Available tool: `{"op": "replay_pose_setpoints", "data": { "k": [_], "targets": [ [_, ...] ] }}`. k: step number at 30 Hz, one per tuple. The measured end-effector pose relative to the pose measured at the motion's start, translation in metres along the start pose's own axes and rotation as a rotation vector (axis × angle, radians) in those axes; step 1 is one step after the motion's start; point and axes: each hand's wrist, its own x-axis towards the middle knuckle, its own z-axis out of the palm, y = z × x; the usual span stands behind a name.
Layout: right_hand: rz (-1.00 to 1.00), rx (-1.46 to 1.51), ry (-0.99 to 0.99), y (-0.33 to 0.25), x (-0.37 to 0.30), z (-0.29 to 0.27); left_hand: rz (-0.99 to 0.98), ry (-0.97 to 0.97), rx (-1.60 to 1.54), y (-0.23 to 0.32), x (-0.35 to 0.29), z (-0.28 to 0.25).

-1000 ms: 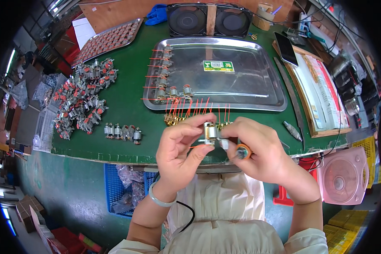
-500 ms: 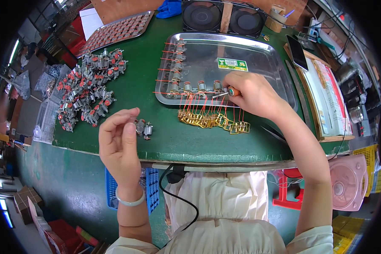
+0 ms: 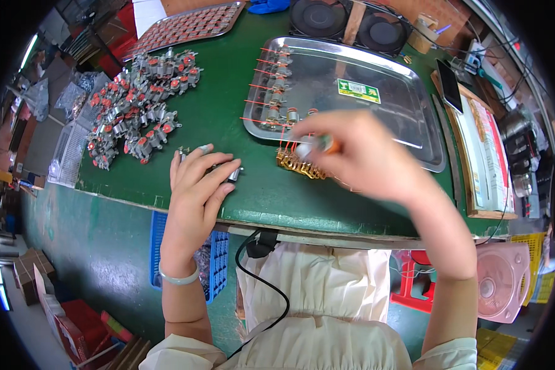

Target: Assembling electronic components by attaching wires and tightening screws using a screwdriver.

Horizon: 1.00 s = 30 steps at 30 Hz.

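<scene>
My left hand [image 3: 194,191] rests low over the green table, its fingers curled over small grey metal motors. One motor [image 3: 234,175] shows between index finger and thumb. My right hand [image 3: 376,163], blurred by motion, grips an orange-handled tool [image 3: 332,145] whose working end is smeared. It hovers at the near edge of a shiny metal tray [image 3: 407,132] and hides part of it. Similar motors with red wires [image 3: 277,86] line the tray's left side and near edge. Brass-coloured frames [image 3: 296,165] hang on red wires off the near edge, partly behind my right hand.
A heap of grey motors with red caps [image 3: 142,111] lies left. Behind it stands a filled tray [image 3: 191,28]. Two black fans [image 3: 351,24] are at the back. On the right are a phone [image 3: 448,86], a metal strip [image 3: 447,148] and a board with papers [image 3: 484,154].
My left hand has lowered from the air onto the small motors. My right hand has come nearer and down, off the row of motors, with the tool. The view has shifted slightly.
</scene>
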Motion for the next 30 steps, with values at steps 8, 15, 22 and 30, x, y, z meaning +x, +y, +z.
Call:
{"op": "replay_pose_setpoints", "data": {
  "k": [8,15,22,30],
  "targets": [
    [0.012,-0.188,0.006,-0.026,0.026,0.088,-0.027,0.017,-0.136,-0.01,-0.002,0.002],
    [-0.002,-0.127,-0.241,-0.028,0.028,0.065,-0.021,-0.012,-0.131,-0.009,-0.003,-0.001],
    [-0.345,-0.041,0.278,-0.034,-0.016,0.069,-0.058,0.35,-0.689,0.021,-0.014,0.016],
    [-0.186,0.186,0.287,-0.032,-0.043,0.049,-0.299,0.095,-1.438,0.048,-0.017,0.026]
  ]
}}
